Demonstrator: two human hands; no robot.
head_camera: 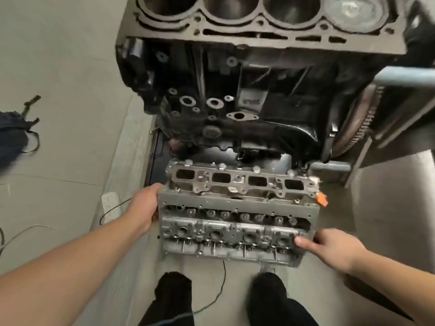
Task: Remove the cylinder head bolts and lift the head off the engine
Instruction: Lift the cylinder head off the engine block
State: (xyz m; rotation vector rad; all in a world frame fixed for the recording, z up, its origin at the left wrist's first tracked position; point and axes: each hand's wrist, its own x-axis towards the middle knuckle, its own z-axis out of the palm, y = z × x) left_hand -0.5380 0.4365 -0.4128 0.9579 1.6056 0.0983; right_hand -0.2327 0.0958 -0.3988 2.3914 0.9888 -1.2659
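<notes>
Head view: left hand [143, 203] and right hand [329, 249] are gripping the cylinder head [237, 215] by its ends — carrying it clear of the engine block [235, 74], above the floor [70, 67].

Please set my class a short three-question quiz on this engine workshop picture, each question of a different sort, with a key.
1. True or false: the cylinder head still sits bolted on the engine block.
2. Which hands hold the head? A) left hand only B) right hand only C) both, one at each end
3. Fill in: the block's top deck shows four open ____.

Key
1. False: it is off the block, carried low in front of it.
2. C: the left hand's fingers grip the left end, the right hand's the right end.
3. Cylinder bores.
</notes>
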